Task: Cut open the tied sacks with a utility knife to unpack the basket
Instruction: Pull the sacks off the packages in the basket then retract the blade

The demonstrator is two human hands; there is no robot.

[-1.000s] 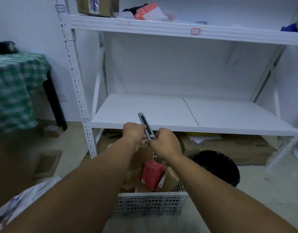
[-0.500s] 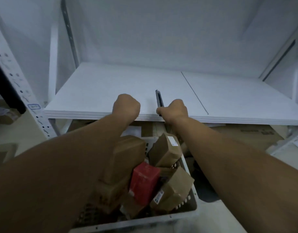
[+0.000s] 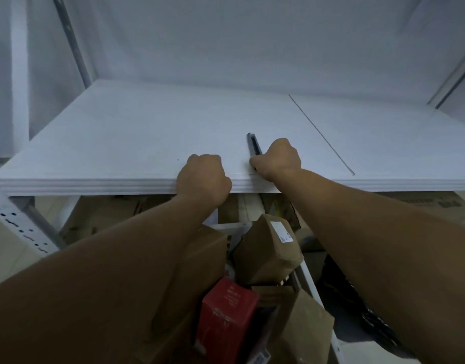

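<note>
— What stands at the far left?

— A white post with holes, part of the rack. It carries a white shelf that runs across the whole view.

— And the left hand?

— It rests on the front edge of the shelf. Its fingers are curled into a fist, with the knuckles on the board.

— Where is the utility knife?

— Just to the right of that hand. It lies flat on the shelf, near the front edge, and points away from the person. The right hand grips its near end, with the fingers closed around the handle. I cannot tell if the blade is out.

— Anything more on the shelf?

— Only a thin dark seam to the right of the right hand, where two boards meet.

— And the basket?

— It is white and sits on the floor below the shelf edge, between the two forearms. A red box stands in it, and beside it, to the right, is a brown parcel with a white label. More brown parcels lie around them. To the right of the basket is a black bag.
</note>
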